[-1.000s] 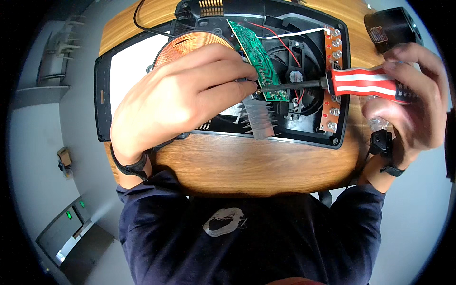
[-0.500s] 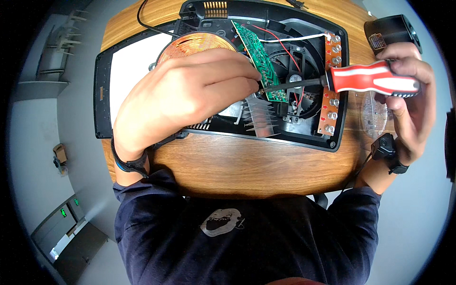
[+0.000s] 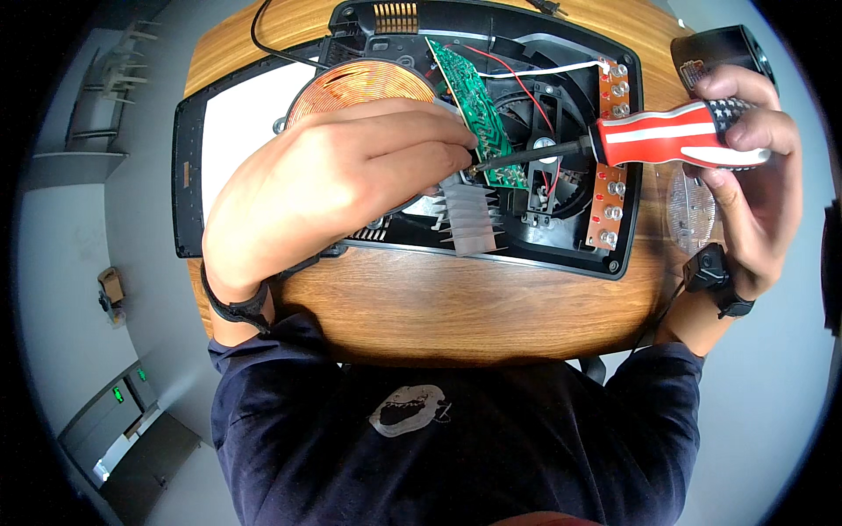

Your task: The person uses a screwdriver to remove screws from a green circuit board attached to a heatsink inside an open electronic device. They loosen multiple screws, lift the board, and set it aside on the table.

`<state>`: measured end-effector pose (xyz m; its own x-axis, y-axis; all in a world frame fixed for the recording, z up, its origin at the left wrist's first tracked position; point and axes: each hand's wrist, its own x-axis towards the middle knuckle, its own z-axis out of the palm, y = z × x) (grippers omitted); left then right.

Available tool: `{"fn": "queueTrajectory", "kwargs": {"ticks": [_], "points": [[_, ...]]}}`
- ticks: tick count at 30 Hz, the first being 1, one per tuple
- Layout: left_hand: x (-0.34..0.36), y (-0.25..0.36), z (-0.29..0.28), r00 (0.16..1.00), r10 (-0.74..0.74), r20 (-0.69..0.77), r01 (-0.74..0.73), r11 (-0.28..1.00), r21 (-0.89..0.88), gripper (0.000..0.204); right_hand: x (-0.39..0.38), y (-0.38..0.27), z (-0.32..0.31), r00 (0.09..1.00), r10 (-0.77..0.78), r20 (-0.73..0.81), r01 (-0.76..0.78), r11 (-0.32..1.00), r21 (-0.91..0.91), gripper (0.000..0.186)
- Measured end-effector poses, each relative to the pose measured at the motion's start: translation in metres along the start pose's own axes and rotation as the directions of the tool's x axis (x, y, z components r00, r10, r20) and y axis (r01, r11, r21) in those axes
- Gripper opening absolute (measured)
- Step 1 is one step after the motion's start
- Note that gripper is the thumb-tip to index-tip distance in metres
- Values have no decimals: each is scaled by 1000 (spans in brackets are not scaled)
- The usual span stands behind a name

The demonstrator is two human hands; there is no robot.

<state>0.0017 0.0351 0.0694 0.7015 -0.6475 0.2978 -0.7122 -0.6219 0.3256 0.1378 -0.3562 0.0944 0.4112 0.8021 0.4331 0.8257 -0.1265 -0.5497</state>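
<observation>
An opened black appliance housing (image 3: 526,259) holds a copper coil (image 3: 351,83), a tilted green circuit board (image 3: 469,88), a finned metal heat sink (image 3: 469,219), a fan (image 3: 561,131) and an LED strip (image 3: 605,215). My left hand (image 3: 333,175) arches over the coil, fingertips pressed together at the board's lower left edge near the heat sink; what they grip is hidden. My right hand (image 3: 750,184) grips a red, white and blue screwdriver (image 3: 658,136), its dark shaft crossing the fan and board, tip beside my left fingertips.
A black cylindrical object (image 3: 724,48) lies at the back right of the wooden table (image 3: 456,316). A clear ribbed oval piece (image 3: 688,219) sits right of the housing, and a plug (image 3: 545,7) lies behind it. The housing's left part has a white panel (image 3: 237,140).
The screwdriver's handle has turned in my right hand, and my right fingers have shifted up and left around it. My left hand stays at the board's edge with only slight movement.
</observation>
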Motion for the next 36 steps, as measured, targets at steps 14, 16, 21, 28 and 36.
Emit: {"fn": "queueTrajectory", "kwargs": {"ticks": [14, 16, 21, 28, 36], "points": [[3, 3, 14, 999, -40, -27, 42, 997, 61, 40, 3, -11, 4, 995, 92, -27, -90, 993, 71, 33], [3, 2, 14, 1000, -23, -21, 24, 996, 86, 41, 4, -11, 5, 995, 95, -39, -90, 990, 111, 35], [4, 0, 14, 999, 4, -41, 0, 993, 114, 42, 4, -6, 2, 991, 116, -72, -110, 991, 76, 43], [3, 0, 15, 998, -26, -62, 30, 997, 70, 36, 1, -6, -9, 982, 187, 1, -187, 982, 28, 47], [4, -1, 14, 998, 29, -58, -21, 991, 131, 27, 4, -10, 6, 968, 241, -68, -231, 964, 131, 51]]}}
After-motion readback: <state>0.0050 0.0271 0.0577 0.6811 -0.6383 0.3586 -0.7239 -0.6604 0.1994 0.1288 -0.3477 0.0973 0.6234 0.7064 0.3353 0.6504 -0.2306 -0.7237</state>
